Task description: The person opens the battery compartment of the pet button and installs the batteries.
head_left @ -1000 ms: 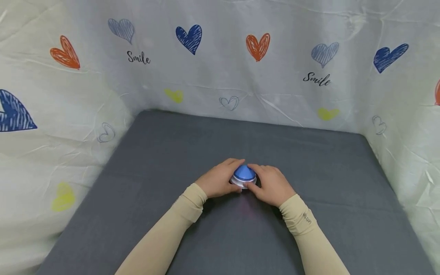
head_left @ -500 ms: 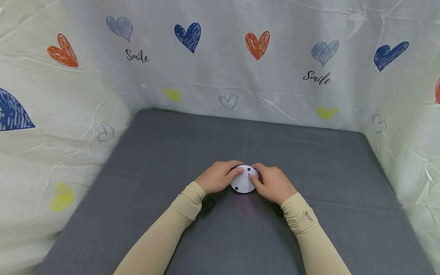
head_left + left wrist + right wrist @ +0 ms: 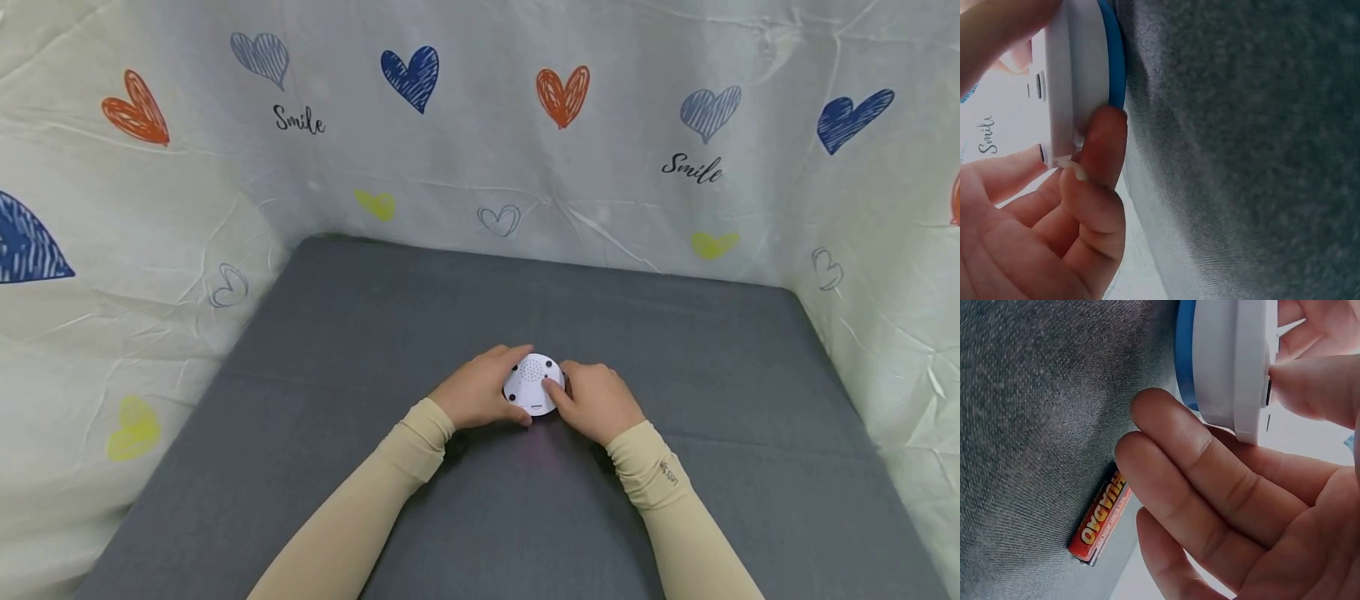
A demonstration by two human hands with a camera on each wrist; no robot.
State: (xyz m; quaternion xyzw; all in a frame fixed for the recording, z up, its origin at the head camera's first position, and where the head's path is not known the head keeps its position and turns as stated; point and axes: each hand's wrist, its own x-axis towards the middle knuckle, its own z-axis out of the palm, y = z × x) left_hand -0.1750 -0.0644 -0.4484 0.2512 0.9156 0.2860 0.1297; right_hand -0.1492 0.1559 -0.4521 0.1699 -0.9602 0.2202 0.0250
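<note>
A round buzzer button [image 3: 531,392] is upside down between my hands at mid-table, its white underside up. That underside has a speaker grille, black feet and a small hole. In the left wrist view the buzzer button's blue dome [image 3: 1116,56] faces the grey cloth. My left hand [image 3: 480,390] grips its left edge, fingers at the far side and thumb at the near side. My right hand [image 3: 598,400] holds the right side, with the thumb [image 3: 1316,387] pressed on the underside. A red and black battery [image 3: 1102,515] lies on the cloth beyond the right fingers, partly hidden.
A dark grey cloth [image 3: 420,317] covers the table. White sheeting [image 3: 465,158] printed with hearts and "Smile" encloses its back and sides.
The buzzer button has been turned over from blue dome up to white underside up. My left thumb has since moved off the underside to its near edge, and the button has rotated slightly.
</note>
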